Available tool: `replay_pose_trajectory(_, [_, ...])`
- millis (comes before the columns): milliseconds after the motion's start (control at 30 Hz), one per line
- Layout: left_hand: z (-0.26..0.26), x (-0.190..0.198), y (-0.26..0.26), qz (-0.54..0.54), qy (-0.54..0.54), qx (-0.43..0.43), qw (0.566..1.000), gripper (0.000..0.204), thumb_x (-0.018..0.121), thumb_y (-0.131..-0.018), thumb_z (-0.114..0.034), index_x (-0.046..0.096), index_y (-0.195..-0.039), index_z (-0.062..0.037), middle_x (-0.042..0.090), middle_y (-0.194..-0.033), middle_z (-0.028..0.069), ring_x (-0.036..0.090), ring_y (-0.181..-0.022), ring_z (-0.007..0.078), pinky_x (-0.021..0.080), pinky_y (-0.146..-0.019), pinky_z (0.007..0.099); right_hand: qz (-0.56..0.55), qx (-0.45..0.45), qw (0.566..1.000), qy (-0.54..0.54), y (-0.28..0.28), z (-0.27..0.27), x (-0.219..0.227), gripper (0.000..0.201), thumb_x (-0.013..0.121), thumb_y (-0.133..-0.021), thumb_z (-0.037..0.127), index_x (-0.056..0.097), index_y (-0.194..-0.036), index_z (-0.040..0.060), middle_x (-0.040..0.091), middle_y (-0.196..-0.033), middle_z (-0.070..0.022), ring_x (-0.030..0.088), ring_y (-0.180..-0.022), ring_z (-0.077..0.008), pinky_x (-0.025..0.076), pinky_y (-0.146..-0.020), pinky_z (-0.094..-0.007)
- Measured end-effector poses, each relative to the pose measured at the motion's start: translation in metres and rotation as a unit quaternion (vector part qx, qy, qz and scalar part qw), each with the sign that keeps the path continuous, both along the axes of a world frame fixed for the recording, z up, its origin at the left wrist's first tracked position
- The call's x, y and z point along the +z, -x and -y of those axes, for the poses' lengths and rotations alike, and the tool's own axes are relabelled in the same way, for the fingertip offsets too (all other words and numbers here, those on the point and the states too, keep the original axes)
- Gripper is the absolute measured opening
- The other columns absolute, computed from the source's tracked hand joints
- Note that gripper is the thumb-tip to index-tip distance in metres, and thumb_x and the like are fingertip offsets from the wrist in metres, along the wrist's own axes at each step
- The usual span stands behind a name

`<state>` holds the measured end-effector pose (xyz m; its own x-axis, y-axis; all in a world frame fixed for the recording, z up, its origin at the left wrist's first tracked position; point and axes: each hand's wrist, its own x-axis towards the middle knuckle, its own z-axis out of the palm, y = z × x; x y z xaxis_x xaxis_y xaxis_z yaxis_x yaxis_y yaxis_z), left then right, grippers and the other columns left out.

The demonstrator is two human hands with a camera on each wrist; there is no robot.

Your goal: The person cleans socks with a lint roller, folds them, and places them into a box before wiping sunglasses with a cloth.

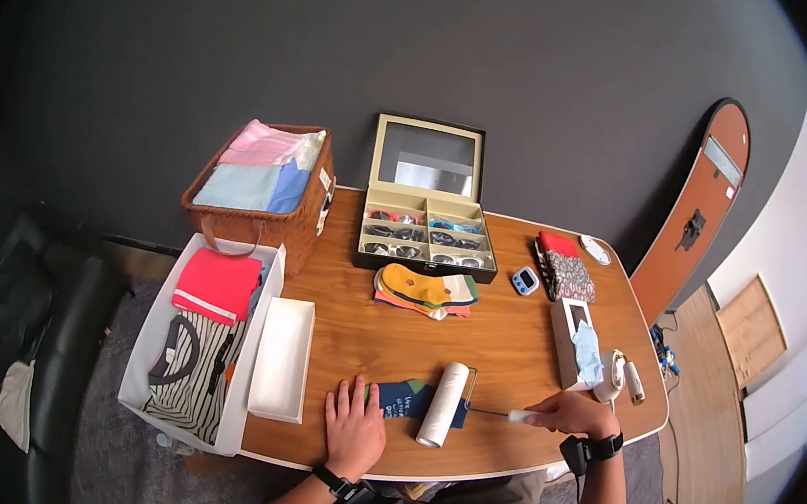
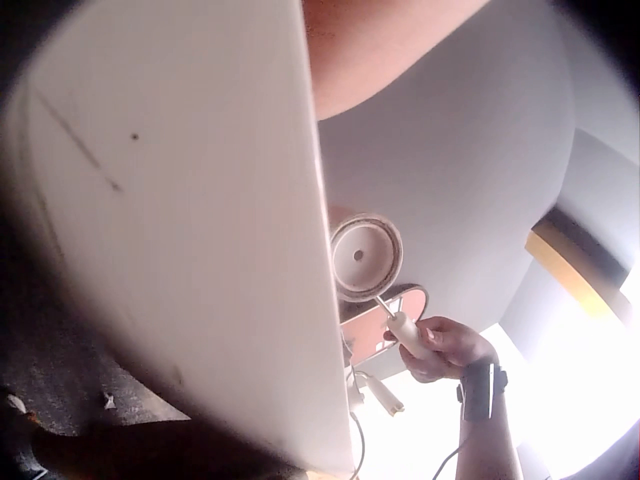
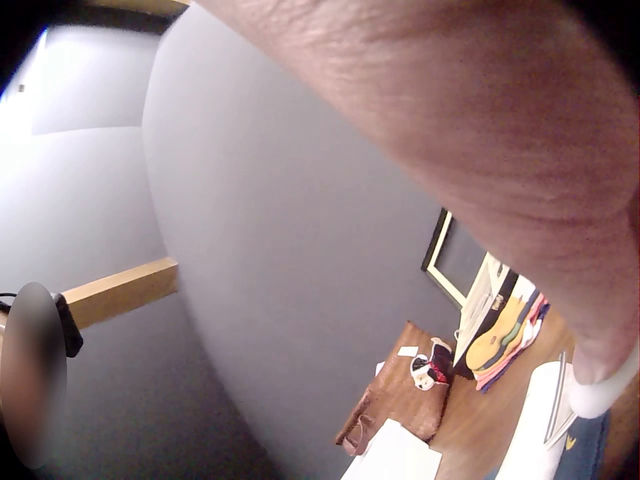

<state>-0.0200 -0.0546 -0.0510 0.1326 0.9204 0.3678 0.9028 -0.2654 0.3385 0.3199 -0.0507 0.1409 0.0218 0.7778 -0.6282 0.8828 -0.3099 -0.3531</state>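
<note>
A dark blue sock (image 1: 400, 400) with white lettering and a green patch lies flat at the table's near side. My left hand (image 1: 354, 432) rests with fingers spread at its left end, fingertips over the fabric. My right hand (image 1: 573, 414) grips the white handle of a lint roller (image 1: 444, 406), whose white roll lies across the sock toward its right end. In the left wrist view, the round end of the lint roller (image 2: 366, 256) shows beyond the table edge, with my right hand (image 2: 446, 350) around the handle.
Behind the sock sit folded yellow socks (image 1: 427, 291) and an open glasses case (image 1: 429, 240). To the left are an empty white box (image 1: 282, 359), a bin of clothes (image 1: 138, 387) and a wicker basket (image 1: 312, 233). A tissue box (image 1: 567, 346) and timer (image 1: 524, 281) stand right.
</note>
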Motion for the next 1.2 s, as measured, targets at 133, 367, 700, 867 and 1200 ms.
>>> replay_pose_trajectory(133, [-0.002, 0.0, -0.002, -0.002, 0.0, 0.001, 1.0, 0.045, 0.056, -0.096, -0.024, 0.059, -0.135, -0.0023, 0.05, -0.147, 0.0196, 0.04, -0.139, 0.0424, 0.027, -0.116, 0.0586, -0.027, 0.021, 0.999, -0.006, -0.006, -0.007, -0.006, 0.046, 0.07, -0.094, 0.047, 0.073, -0.124, 0.0125, 0.06, -0.068, -0.0016, 0.053, -0.064, -0.0115, 0.043, -0.057, -0.029])
replay_pose_trajectory(367, [-0.004, 0.003, -0.006, -0.022, 0.019, 0.003, 1.0, 0.045, 0.055, -0.097, -0.022, 0.058, -0.137, -0.0017, 0.049, -0.148, 0.0195, 0.039, -0.141, 0.0423, 0.026, -0.117, 0.0571, -0.136, 0.107, 0.98, -0.101, -0.02, -0.013, -0.074, 0.048, 0.068, -0.094, 0.048, 0.072, -0.122, 0.0101, 0.076, -0.097, -0.0154, 0.069, -0.084, -0.0248, 0.052, -0.079, -0.0372])
replay_pose_trajectory(700, [-0.007, 0.005, -0.012, -0.059, 0.046, 0.018, 0.997, 0.043, 0.054, -0.098, -0.02, 0.059, -0.137, -0.0034, 0.049, -0.149, 0.0169, 0.04, -0.141, 0.0393, 0.026, -0.118, 0.0549, -0.078, 0.116, 0.984, -0.112, -0.062, -0.006, -0.081, 0.045, 0.064, -0.094, 0.054, 0.074, -0.12, 0.0181, 0.072, -0.084, -0.0188, 0.069, -0.078, -0.0368, 0.054, -0.072, -0.0437])
replay_pose_trajectory(867, [-0.007, 0.009, -0.014, -0.034, 0.051, 0.013, 0.998, 0.042, 0.054, -0.098, -0.017, 0.059, -0.138, -0.0029, 0.05, -0.15, 0.0167, 0.04, -0.141, 0.04, 0.026, -0.119, 0.0543, -0.151, 0.125, 0.972, -0.126, -0.071, -0.013, -0.088, 0.045, 0.063, -0.094, 0.054, 0.074, -0.12, 0.019, 0.07, -0.085, -0.0203, 0.068, -0.081, -0.0393, 0.054, -0.074, -0.0454])
replay_pose_trajectory(1200, [-0.005, 0.005, -0.011, -0.019, 0.019, 0.015, 1.0, 0.042, 0.056, -0.097, -0.02, 0.059, -0.136, -0.0045, 0.052, -0.147, 0.0161, 0.043, -0.138, 0.0397, 0.029, -0.116, 0.0553, -0.146, 0.137, 0.971, -0.133, -0.073, -0.017, -0.094, 0.045, 0.065, -0.095, 0.049, 0.072, -0.123, 0.0156, 0.067, -0.067, -0.0177, 0.064, -0.053, -0.0302, 0.051, -0.059, -0.0406])
